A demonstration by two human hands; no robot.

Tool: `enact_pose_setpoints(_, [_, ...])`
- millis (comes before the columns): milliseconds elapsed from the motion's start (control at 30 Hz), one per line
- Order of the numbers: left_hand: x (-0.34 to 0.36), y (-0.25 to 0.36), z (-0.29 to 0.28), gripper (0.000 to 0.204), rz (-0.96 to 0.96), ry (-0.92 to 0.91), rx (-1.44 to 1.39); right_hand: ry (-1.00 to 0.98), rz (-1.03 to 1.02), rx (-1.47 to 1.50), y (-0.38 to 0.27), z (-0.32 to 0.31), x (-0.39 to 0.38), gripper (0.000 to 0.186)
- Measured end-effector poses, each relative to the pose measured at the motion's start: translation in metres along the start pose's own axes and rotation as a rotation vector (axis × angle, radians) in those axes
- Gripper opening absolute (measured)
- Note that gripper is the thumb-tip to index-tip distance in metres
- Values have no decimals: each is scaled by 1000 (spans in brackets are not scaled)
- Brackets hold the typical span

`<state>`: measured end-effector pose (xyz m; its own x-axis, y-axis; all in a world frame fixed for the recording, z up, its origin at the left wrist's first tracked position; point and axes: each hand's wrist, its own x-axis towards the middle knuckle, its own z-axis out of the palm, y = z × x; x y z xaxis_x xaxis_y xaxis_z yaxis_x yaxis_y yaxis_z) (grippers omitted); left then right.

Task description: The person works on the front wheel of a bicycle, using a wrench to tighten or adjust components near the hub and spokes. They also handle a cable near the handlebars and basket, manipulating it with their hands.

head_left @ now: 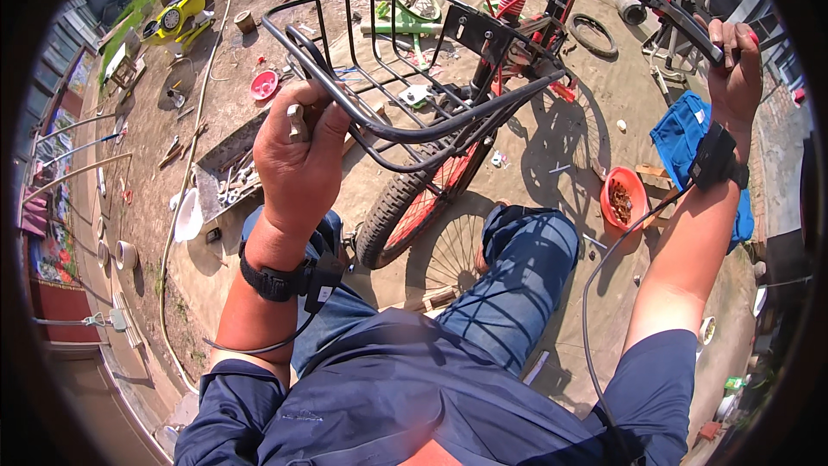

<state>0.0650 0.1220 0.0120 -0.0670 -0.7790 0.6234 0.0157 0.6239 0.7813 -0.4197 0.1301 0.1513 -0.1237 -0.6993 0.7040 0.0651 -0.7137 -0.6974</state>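
A black wire bicycle basket (405, 134) is mounted at the front of a red and black bicycle. My left hand (297, 155) is closed at the basket's near left rim, thumb and fingers against it. From this fist sticks out a short grey metal piece (296, 121), like a spanner's end; the rest of it is hidden. At the upper right, my right hand (737, 73) wraps round the end of the handlebar (681, 22). Below the basket, the front wheel (397, 220) stands turned to the left between my knees, its red rim showing.
A red bowl of small brownish parts (623, 198) sits on the right beside a blue cloth bag (681, 134). To the left lie a metal tray of tools (228, 168), a white scoop-like dish (188, 214) and a long hose (164, 267). A yellow toy car (179, 17) stands farther off.
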Motion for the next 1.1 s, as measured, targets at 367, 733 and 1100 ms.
enact_pose_setpoints(367, [-7,-8,-1,17,102,-10,172,40,-5,-11,-2,3,-3,24])
enact_pose_setpoints(733, [-5,-2,4,16,139,16,137,67,-89,-152,-1,20,-10,26])
enact_pose_setpoints(1100, [-6,-3,5,20,180,-29,192,-9,21,-38,-4,-2,0,28])
